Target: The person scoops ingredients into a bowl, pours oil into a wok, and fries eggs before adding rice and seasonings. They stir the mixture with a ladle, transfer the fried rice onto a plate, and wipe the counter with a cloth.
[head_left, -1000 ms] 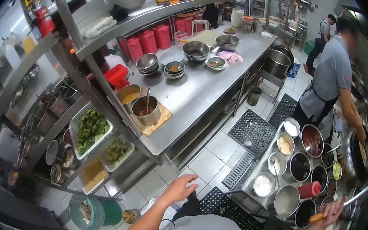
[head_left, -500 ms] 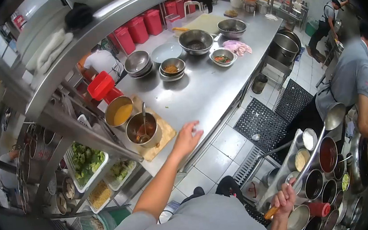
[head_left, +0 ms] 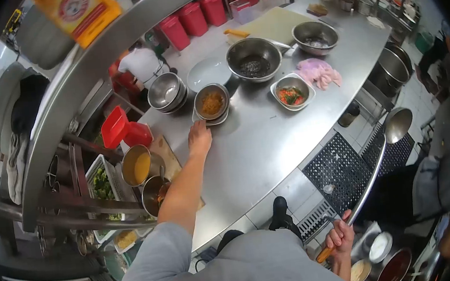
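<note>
My left hand (head_left: pixel 200 138) reaches across the steel table, its fingers closed at the near rim of a small stack of bowls. The top one is a steel bowl (head_left: pixel 212 103) with brown, crumbly food inside; a paler dish shows beneath it. How far my fingers wrap under the rim is hidden. In my right hand (head_left: pixel 340 238), low at the right, is the wooden handle of a long steel ladle (head_left: pixel 399 124), its bowl raised over the floor. Below my left forearm sit a pot of yellow liquid (head_left: pixel 141 167) and a partly covered pot (head_left: pixel 153 195).
On the table (head_left: pixel 240 177) stand empty nested bowls (head_left: pixel 165 90), a white plate (head_left: pixel 209 74), a large steel bowl (head_left: pixel 253 60), a dish of red and green food (head_left: pixel 292 93) and a pink cloth (head_left: pixel 319 73). A co-worker (head_left: pixel 438 189) stands at the right. A shelf rail (head_left: pixel 130 20) crosses overhead.
My left hand has moved from the table's near edge forward and left to the bowl stack. My right hand still holds the ladle. The whole view has turned leftward and closer to the table.
</note>
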`<state>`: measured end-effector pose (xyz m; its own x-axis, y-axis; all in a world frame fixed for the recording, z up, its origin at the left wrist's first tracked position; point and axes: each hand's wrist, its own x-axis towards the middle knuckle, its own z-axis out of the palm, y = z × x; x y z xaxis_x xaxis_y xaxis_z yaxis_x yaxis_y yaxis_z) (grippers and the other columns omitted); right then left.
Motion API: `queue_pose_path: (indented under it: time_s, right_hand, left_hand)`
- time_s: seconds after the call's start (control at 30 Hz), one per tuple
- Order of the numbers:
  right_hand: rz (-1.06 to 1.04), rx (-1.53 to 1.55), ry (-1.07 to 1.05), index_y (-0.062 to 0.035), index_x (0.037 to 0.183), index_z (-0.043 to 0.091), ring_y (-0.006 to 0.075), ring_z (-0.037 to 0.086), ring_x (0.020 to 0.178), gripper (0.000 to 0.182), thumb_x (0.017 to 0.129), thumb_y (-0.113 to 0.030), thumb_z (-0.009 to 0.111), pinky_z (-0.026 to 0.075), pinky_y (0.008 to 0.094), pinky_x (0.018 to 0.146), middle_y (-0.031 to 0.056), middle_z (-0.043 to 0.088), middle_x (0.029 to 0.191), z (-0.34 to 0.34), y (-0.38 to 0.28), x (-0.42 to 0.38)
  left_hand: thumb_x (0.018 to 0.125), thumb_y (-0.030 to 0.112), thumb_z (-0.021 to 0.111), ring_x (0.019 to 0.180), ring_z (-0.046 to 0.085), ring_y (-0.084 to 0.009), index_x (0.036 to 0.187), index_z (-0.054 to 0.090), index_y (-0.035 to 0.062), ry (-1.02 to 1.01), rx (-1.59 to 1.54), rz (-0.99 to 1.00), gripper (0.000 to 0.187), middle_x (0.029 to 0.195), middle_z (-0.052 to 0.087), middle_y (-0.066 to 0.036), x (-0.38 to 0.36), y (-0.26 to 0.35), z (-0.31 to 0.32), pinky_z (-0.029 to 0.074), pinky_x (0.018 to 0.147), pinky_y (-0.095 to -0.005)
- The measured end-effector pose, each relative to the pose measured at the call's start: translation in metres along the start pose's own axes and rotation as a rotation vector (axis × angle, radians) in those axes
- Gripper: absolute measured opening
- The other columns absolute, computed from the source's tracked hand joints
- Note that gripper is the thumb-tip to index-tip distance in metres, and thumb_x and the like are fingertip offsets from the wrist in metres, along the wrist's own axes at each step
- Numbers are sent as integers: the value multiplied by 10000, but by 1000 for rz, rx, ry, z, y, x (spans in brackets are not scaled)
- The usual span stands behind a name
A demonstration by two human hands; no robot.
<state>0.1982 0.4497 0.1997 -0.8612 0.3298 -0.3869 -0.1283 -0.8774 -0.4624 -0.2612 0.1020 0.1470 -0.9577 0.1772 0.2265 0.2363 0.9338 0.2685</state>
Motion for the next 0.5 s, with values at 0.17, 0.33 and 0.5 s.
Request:
queue_pose_path:
  time_s: [0.17, 0.33, 0.5]
  right_hand:
    - [152, -178, -74, -126, 1082, 429, 64, 310, 361, 200, 945, -79, 567, 397, 280, 300, -31, 332, 595, 37, -45, 79]
    - [306, -353, -186, -126, 1065, 425, 62, 294, 355, 219, 928, -81, 590, 374, 268, 295, -29, 329, 584, 72, -44, 126]
    - [516, -463, -324, -123, 1047, 450, 49, 292, 344, 202, 924, -90, 607, 343, 252, 280, -36, 324, 567, 117, -27, 146]
  left_hand:
    - [894, 121, 603, 1033, 605, -372, 1106, 639, 41, 93, -57, 27, 229, 1115, 636, -164, -6, 8, 0, 499, 913, -482]
    - [906, 114, 565, 875, 648, -380, 966, 655, 54, 37, 8, -27, 124, 991, 659, -142, -51, 43, -21, 529, 776, -496]
    - [896, 96, 568, 821, 658, -355, 935, 652, 54, -32, 20, -38, 101, 923, 650, -133, -126, 62, -42, 528, 704, -468]
